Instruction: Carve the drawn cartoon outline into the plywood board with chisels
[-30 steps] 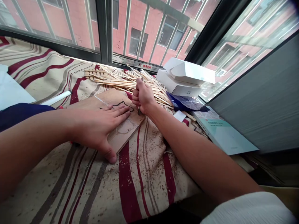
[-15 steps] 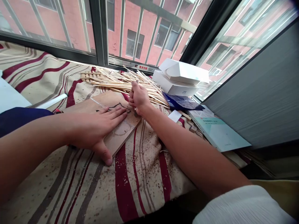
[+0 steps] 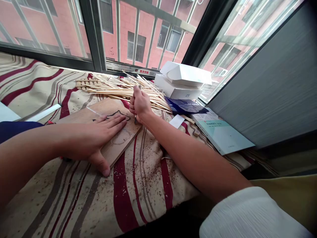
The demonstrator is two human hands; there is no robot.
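- two bare hands are seen in the head view, both over a thin wooden board that lies on a red-striped cloth.
- the left hand is pressed flat on the board, with its fingers spread wide and its thumb reaching down to the near edge.
- the right hand is closed in a tight fist round a small carving tool; its metal tip is directed down beside a drawn outline, but whether the board is touched cannot be told.
- the board is judged light and stiff, yet thin enough to split along the grain; it is best taken by its bare edges, and the tool by its handle.
- wood shavings are scattered over the cloth.
- a heap of thin wooden sticks, a white zte box and a pale blue book are placed beyond the hands, below a barred window.
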